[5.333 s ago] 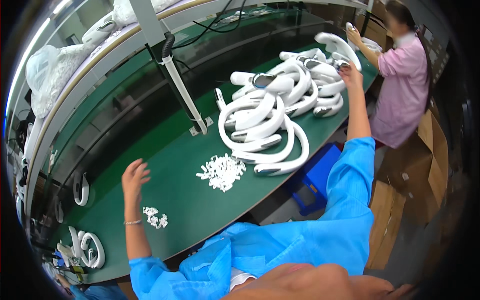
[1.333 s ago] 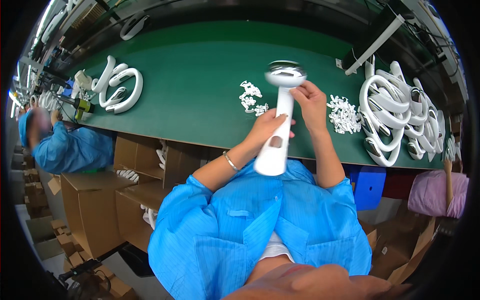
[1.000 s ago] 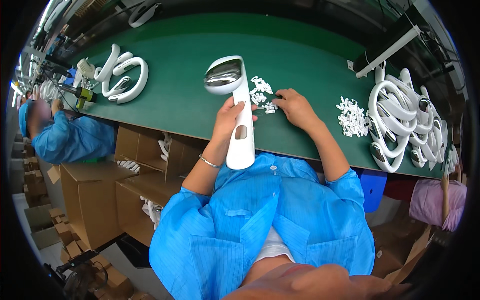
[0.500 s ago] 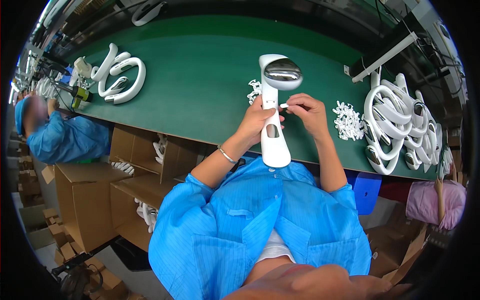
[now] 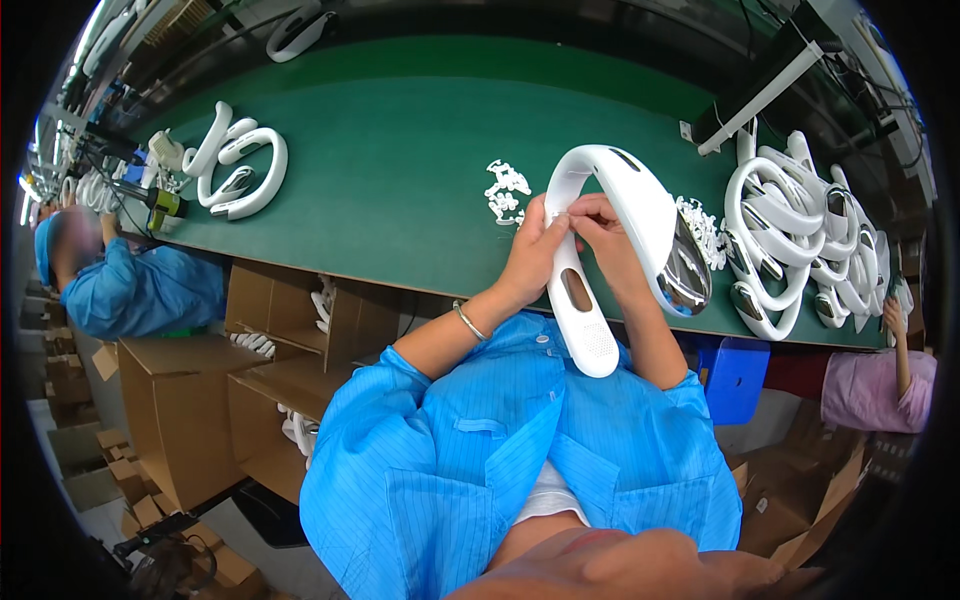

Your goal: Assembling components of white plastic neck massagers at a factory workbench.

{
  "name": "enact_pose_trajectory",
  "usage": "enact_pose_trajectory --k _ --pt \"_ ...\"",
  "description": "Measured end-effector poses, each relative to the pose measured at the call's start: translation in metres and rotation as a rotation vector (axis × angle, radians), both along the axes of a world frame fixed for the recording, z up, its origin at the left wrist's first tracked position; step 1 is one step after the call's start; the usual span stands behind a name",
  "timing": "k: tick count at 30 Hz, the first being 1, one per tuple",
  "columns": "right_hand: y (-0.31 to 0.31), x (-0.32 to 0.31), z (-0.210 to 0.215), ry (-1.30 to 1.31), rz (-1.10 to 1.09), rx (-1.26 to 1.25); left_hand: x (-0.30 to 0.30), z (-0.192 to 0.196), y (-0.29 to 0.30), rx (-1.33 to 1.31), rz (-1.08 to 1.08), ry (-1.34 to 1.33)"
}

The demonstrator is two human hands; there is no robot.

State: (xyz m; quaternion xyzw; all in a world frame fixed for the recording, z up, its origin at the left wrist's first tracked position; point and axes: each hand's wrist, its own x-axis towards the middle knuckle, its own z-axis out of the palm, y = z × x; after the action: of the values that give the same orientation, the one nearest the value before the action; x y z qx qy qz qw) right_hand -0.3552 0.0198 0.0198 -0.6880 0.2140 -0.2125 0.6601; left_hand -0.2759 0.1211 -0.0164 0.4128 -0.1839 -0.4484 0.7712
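A white, curved neck massager with shiny chrome pads is held up above the near edge of the bench. My left hand is closed around its slimmer arm, thumb on top, just above an oval opening. Against that same arm, by the left thumb, the fingertips of my right hand are pinched together; the small white plastic part between them is mostly hidden. Loose small white parts lie on the bench beyond my left hand. A second heap of small parts is partly covered by the massager.
Several more massagers are piled at the right of the green bench; others lie left, near a green power screwdriver. Cardboard boxes and a blue bin are below. Co-workers sit at left and right.
The massager has turned, its curved band and chrome pad swinging right and nearer. My right fingers have brought the small white part from beside the arm onto it.
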Motion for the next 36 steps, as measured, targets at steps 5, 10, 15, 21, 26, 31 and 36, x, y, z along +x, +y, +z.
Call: enact_pose_trajectory --k 5,10,15,21,26,31,36 --pt "0.005 -0.013 0.008 -0.047 -0.043 0.256 -0.002 -0.005 -0.001 0.012 0.047 -0.216" --pt "0.004 -0.022 0.011 0.001 -0.092 0.018 -0.008 0.007 0.000 0.051 0.050 -0.440" --pt "-0.014 -0.029 0.001 0.155 0.132 -0.060 -0.007 0.007 0.005 -0.042 0.120 -0.368" --pt "-0.009 -0.003 -0.051 -0.206 -0.138 0.687 -0.009 0.001 -0.005 -0.083 0.153 -0.366" --pt "-0.011 -0.038 -0.011 0.157 -0.139 -0.210 0.002 -0.035 -0.037 0.098 0.266 -0.488" --pt "-0.014 -0.105 0.028 -0.232 0.025 0.698 -0.012 -0.007 -0.095 -0.075 0.031 -0.502" --pt "-0.077 -0.201 0.062 -0.494 -0.450 0.464 -0.046 0.071 -0.149 -0.016 -0.445 -0.905"
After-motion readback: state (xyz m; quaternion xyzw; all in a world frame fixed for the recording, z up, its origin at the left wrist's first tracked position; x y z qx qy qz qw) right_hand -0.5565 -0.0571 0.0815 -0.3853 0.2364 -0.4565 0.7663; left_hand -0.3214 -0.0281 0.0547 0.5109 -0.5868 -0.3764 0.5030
